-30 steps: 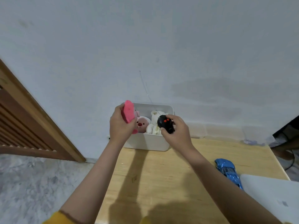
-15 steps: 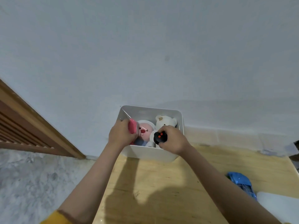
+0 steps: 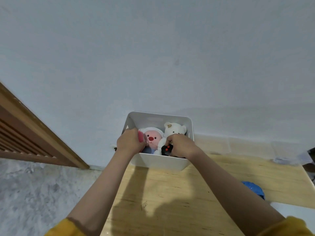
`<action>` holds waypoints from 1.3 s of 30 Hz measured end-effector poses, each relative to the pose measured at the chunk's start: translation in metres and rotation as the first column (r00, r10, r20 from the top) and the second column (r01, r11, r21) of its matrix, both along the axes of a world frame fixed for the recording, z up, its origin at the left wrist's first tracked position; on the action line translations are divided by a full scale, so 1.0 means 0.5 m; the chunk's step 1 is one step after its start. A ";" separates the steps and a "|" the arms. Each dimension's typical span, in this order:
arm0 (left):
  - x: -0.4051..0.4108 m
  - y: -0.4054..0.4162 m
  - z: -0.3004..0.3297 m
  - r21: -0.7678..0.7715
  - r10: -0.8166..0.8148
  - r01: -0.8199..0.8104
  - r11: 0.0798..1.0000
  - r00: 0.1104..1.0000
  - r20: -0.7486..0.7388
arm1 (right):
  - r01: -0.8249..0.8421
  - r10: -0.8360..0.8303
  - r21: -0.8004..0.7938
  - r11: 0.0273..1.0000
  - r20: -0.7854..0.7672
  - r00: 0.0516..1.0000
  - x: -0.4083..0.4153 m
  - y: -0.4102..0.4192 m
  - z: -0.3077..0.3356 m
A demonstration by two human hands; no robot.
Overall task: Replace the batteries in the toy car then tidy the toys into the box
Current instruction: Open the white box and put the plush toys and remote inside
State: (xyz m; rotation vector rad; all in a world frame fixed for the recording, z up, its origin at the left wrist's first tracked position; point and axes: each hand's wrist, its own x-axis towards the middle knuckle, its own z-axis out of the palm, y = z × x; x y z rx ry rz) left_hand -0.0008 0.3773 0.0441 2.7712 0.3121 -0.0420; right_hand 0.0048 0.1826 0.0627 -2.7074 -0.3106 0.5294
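In the head view, a white plastic box (image 3: 158,161) with smooth walls and rounded corners sits at the far edge of a pale wooden table (image 3: 170,193), close against a matte grey-white wall (image 3: 153,57). Both of the person's hands reach over its near rim. The left hand (image 3: 129,143) is curled around a pink object (image 3: 140,136) at the box's left side; only a narrow strip of that object shows past the knuckles, so its shape and kind cannot be made out. The right hand (image 3: 181,145) is closed over a small black remote control (image 3: 166,149) with red-orange buttons, holding it low inside the box at the front; most of its body is covered by the fingers. Behind the hands, two soft plush toys fill the box: a round pink plush (image 3: 152,137) with a red nose and a white hood, and a fluffy cream teddy bear (image 3: 173,129) to its right, its lower half hidden by the right hand. The blue toy car (image 3: 254,189), glossy and curved, lies on the table well apart from the box at the right, largely hidden behind the right forearm. Yellow sleeves (image 3: 68,227) are cut off at the bottom edge. A slatted wooden panel (image 3: 25,133) stands at left above a mottled grey floor (image 3: 34,193).
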 end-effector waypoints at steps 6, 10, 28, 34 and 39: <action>-0.031 0.007 0.013 -0.160 0.021 0.000 0.987 0.991 0.129 | -0.038 0.037 -0.029 0.999 -0.022 0.999 -0.016 -0.016 0.028; -0.081 0.000 0.028 -0.228 0.026 0.031 0.973 0.969 0.244 | -0.001 0.002 -0.030 1.000 0.002 1.000 -0.037 -0.023 0.051; -0.310 -0.235 0.017 -0.367 -0.053 0.203 0.908 0.924 0.379 | 0.175 -0.251 0.345 0.922 0.189 0.949 -0.315 -0.219 0.050; -0.382 -0.449 -0.007 -0.396 -0.133 0.255 0.882 0.942 0.309 | 0.260 -0.361 0.406 0.876 0.193 0.913 -0.410 -0.428 0.011; -0.462 -0.706 -0.018 -0.499 -0.204 0.282 0.819 0.957 0.205 | 0.374 -0.452 0.336 0.865 0.194 0.871 -0.511 -0.684 -0.042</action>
